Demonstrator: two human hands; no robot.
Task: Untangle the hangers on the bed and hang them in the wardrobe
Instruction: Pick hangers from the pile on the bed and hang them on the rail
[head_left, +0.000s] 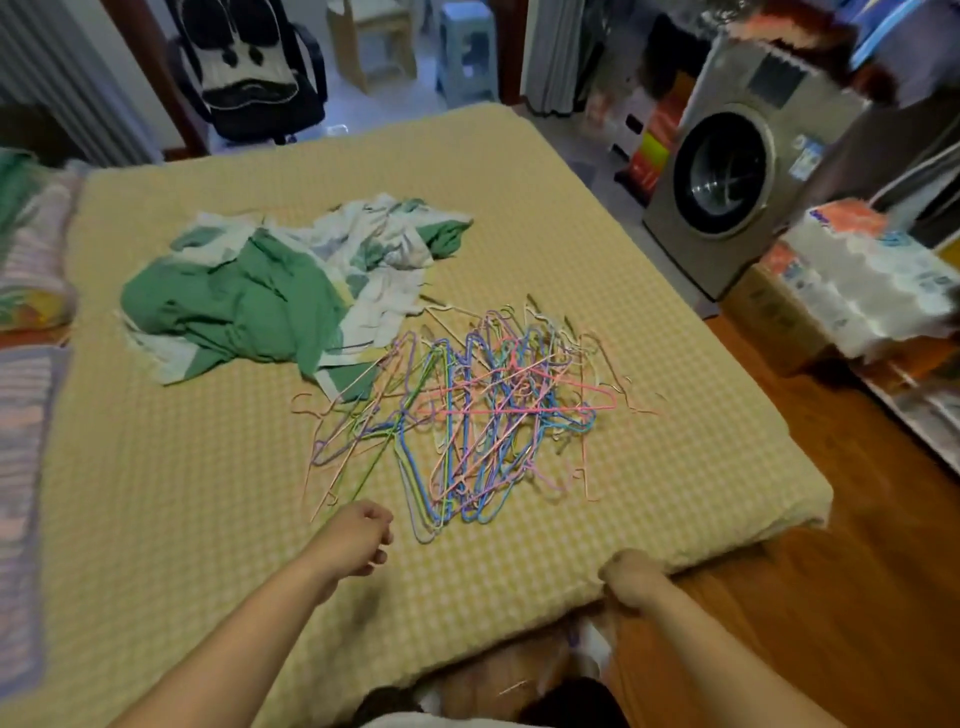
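Quilted yellow bed (208, 519), tangled wire hangers (467, 415)

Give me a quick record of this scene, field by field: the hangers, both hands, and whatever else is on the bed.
hangers: tangled multicoloured pile on the yellow checked bed cover, none lifted yet
left hand: over the cover just short of the pile, fingers loosely curled, holding nothing
right hand: at the bed's near edge, grip unclear
bedding: crumpled green and white cloth beside the pile
beyond bed: washing machine
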